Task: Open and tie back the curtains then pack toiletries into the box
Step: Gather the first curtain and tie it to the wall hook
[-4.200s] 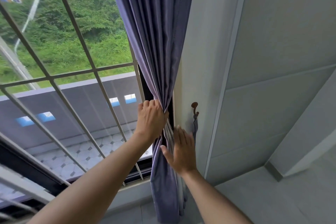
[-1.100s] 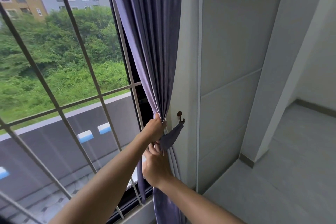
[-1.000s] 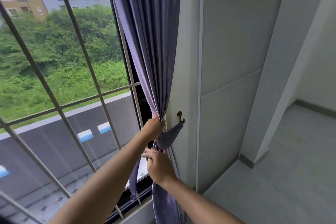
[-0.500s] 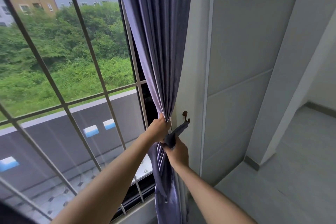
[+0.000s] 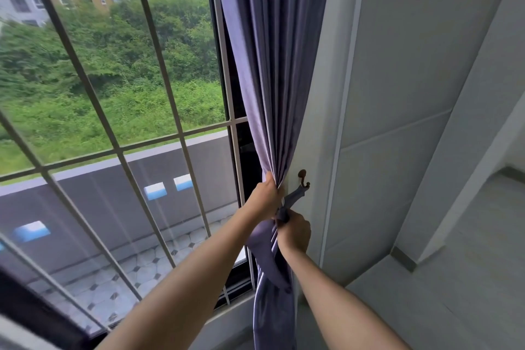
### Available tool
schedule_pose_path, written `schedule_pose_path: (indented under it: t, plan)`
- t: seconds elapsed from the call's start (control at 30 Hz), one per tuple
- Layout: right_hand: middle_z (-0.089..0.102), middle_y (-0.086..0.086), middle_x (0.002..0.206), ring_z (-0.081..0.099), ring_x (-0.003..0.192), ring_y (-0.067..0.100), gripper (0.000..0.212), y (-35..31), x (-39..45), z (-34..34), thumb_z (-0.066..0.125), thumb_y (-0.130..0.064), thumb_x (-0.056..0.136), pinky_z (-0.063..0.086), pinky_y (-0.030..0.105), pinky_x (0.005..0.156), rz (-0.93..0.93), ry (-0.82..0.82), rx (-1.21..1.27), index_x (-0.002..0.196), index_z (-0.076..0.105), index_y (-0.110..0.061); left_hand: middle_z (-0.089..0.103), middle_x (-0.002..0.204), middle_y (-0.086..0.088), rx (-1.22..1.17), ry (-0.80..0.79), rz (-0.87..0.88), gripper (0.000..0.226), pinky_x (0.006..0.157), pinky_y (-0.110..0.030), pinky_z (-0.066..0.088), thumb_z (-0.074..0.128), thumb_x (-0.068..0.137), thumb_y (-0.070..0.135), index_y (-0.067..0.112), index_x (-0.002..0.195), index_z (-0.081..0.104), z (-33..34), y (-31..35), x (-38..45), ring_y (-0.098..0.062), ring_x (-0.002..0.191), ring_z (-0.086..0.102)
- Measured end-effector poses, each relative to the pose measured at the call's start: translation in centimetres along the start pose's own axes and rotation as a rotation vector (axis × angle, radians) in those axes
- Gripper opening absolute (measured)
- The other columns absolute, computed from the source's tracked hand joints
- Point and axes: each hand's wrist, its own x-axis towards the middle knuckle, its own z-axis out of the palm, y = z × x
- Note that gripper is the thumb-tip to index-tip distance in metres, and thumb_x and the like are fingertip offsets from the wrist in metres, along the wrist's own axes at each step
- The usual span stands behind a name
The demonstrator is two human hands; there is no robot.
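Observation:
A purple curtain (image 5: 272, 65) hangs gathered at the window's right edge, against the white wall. My left hand (image 5: 265, 197) grips the bunched folds just left of a small brown wall hook (image 5: 302, 177). A purple tieback strap (image 5: 294, 197) runs taut from the hook down to my right hand (image 5: 294, 231), which grips its lower end against the curtain. Below my hands the curtain bulges and hangs loose. No toiletries or box are in view.
The window with a metal grille (image 5: 119, 150) fills the left side. A white panelled wall (image 5: 397, 122) stands on the right, with a pale floor (image 5: 468, 278) below it.
My right hand has taken the tieback's end and pulled it round the curtain toward the hook side, drawing the strap taut. My left hand keeps holding the gathered folds.

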Motion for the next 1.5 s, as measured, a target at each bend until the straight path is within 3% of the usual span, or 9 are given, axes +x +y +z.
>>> schedule_pose_path:
  t: [0.13, 0.37, 0.63, 0.83, 0.97, 1.1, 1.23, 1.33, 1.5]
  plan:
    - [0.070, 0.007, 0.081, 0.066, 0.077, 0.027, 0.030, 0.1, 0.1, -0.6, 0.049, -0.033, 0.095, 0.046, 0.029, 0.061, -0.008, -0.072, -0.014, 0.083, 0.065, -0.012, 0.060, 0.103, -0.024, -0.013, 0.029, 0.030, 0.044, 0.074, -0.047, 0.051, 0.040, 0.099, 0.022, 0.000, 0.134, 0.024, 0.0, 0.3, 0.0, -0.037, 0.082, 0.058]
    - [0.060, -0.006, 0.068, 0.052, 0.064, 0.012, 0.017, 0.7, -0.7, -2.5, 0.045, -0.036, 0.075, 0.035, 0.020, 0.057, -0.070, -0.426, 0.515, 0.082, 0.056, -0.025, 0.061, 0.102, -0.026, 0.067, 0.004, 0.020, 0.042, 0.078, -0.052, 0.052, 0.038, 0.100, 0.024, 0.001, 0.132, 0.024, -1.2, -0.7, 0.6, -0.042, 0.087, 0.060]
    - [0.071, -0.016, 0.093, 0.063, 0.090, 0.002, 0.049, 1.1, -0.1, -3.1, 0.053, -0.066, 0.065, 0.047, 0.025, 0.079, -0.143, -0.485, 0.417, 0.101, 0.064, -0.035, 0.061, 0.104, -0.026, 0.040, -0.006, -0.015, 0.049, 0.076, -0.049, 0.053, 0.040, 0.099, 0.020, 0.000, 0.138, 0.019, -1.3, -0.6, 0.2, -0.042, 0.088, 0.061]
    - [0.071, -0.013, 0.097, 0.064, 0.090, 0.000, 0.028, 1.1, 0.0, -3.0, 0.067, -0.044, 0.080, 0.043, 0.016, 0.070, -0.142, -0.453, 0.376, 0.104, 0.064, -0.029, 0.060, 0.109, -0.024, 0.001, 0.025, -0.085, 0.062, 0.076, -0.043, 0.055, 0.052, 0.091, 0.005, -0.004, 0.141, 0.016, -0.8, -1.0, 0.4, -0.033, 0.081, 0.060]
    - [0.071, -0.012, 0.093, 0.064, 0.088, 0.003, 0.037, 0.6, -0.1, -3.1, 0.065, -0.054, 0.072, 0.042, 0.017, 0.067, -0.147, -0.447, 0.380, 0.098, 0.065, -0.027, 0.049, 0.125, -0.025, 0.090, 0.077, -0.086, 0.054, 0.070, -0.036, 0.046, 0.051, 0.092, 0.009, 0.000, 0.140, 0.028, -0.4, -1.1, 0.5, -0.034, 0.087, 0.057]
    - [0.071, -0.015, 0.092, 0.063, 0.092, 0.003, 0.043, 0.9, 0.2, -3.2, 0.062, -0.063, 0.063, 0.048, 0.024, 0.078, -0.139, -0.488, 0.395, 0.094, 0.064, -0.034, 0.058, 0.116, -0.024, 0.018, 0.158, -0.121, 0.043, 0.083, -0.042, 0.050, 0.039, 0.098, 0.020, 0.000, 0.135, 0.031, 0.2, -1.0, 0.8, -0.038, 0.102, 0.060]
    - [0.072, -0.014, 0.097, 0.064, 0.097, 0.006, 0.036, 1.9, 1.3, -2.9, 0.066, -0.050, 0.068, 0.049, 0.034, 0.089, -0.144, -0.545, 0.378, 0.100, 0.066, -0.036, 0.056, 0.116, -0.023, 0.081, 0.079, -0.098, 0.049, 0.076, -0.042, 0.051, 0.049, 0.094, 0.020, 0.000, 0.135, 0.030, -0.1, -1.1, 0.9, -0.033, 0.083, 0.056]
    - [0.072, -0.008, 0.089, 0.066, 0.086, 0.012, 0.035, 1.5, 1.5, -2.6, 0.061, -0.050, 0.067, 0.052, 0.036, 0.079, -0.119, -0.496, 0.322, 0.095, 0.065, -0.029, 0.058, 0.102, -0.023, 0.110, 0.031, -0.092, 0.044, 0.073, -0.046, 0.050, 0.050, 0.094, 0.013, -0.002, 0.127, 0.026, -0.3, -0.9, 0.8, -0.036, 0.079, 0.055]
    - [0.066, 0.005, 0.071, 0.061, 0.069, 0.026, 0.021, 0.5, 1.0, -2.1, 0.056, -0.033, 0.083, 0.035, 0.027, 0.054, -0.111, -0.342, 0.231, 0.077, 0.057, -0.013, 0.060, 0.097, -0.021, 0.133, 0.067, -0.086, 0.042, 0.076, -0.046, 0.054, 0.044, 0.096, 0.014, 0.002, 0.130, 0.023, -0.1, -0.7, 1.1, -0.036, 0.081, 0.059]
